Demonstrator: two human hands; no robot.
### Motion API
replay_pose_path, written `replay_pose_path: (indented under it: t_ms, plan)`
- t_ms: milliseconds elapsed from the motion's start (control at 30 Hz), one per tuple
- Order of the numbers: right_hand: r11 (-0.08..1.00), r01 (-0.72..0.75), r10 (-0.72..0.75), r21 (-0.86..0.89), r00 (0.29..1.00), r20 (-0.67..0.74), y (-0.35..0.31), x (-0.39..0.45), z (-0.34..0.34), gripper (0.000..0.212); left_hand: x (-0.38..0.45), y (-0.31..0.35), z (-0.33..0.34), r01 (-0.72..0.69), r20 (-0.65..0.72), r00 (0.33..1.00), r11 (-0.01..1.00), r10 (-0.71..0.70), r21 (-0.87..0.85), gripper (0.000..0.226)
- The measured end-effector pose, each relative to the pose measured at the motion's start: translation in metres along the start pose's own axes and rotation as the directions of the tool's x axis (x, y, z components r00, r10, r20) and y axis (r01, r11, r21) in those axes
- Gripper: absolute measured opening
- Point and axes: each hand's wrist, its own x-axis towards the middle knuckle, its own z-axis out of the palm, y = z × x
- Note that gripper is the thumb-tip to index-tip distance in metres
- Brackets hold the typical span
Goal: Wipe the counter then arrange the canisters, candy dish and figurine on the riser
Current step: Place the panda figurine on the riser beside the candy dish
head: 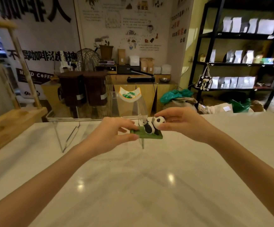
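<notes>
A panda figurine [152, 126] on a green base is held above the white counter [149, 177], in front of the clear acrylic riser [98, 119]. My left hand [115, 133] pinches the green base at its left end. My right hand [180, 122] grips the panda's head from the right. On the riser's upper tier stand two dark brown canisters [84, 88] side by side at the left. The white candy dish [129, 94] with an orange rim and green wrapped sweets sits to their right on the same tier.
A wooden rack [10, 118] stands on the counter at the far left. Behind the counter are a wooden cabinet [142, 89] with paper bags and a sealer, and black shelves [231, 63] with silver pouches at the right.
</notes>
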Motion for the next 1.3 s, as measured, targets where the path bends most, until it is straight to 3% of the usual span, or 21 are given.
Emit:
replay_pose_path:
  t_ms: [200, 400, 733, 1300]
  plan:
    - [0.994, 0.07, -0.061, 0.084, 0.993, -0.106, -0.015, 0.042, -0.004, 0.028, 0.03, -0.012, -0.028, 0.008, -0.135, 0.991, 0.999, -0.012, -0.033, 0.036]
    - [0.997, 0.076, -0.069, 0.029, 0.978, -0.195, -0.008, 0.086, 0.001, 0.039, 0.057, -0.036, -0.032, 0.045, -0.234, 0.971, 0.999, -0.051, -0.031, 0.033]
    - [0.996, -0.023, 0.044, 0.086, 0.967, -0.25, 0.022, 0.133, 0.019, 0.044, 0.091, -0.065, -0.027, 0.143, -0.142, 0.98, 0.99, -0.138, 0.019, 0.036]
    - [0.999, -0.027, 0.014, -0.03, 0.93, -0.367, 0.031, 0.139, 0.027, 0.041, 0.107, -0.074, -0.019, 0.183, -0.048, 0.983, 0.977, -0.179, 0.11, 0.034]
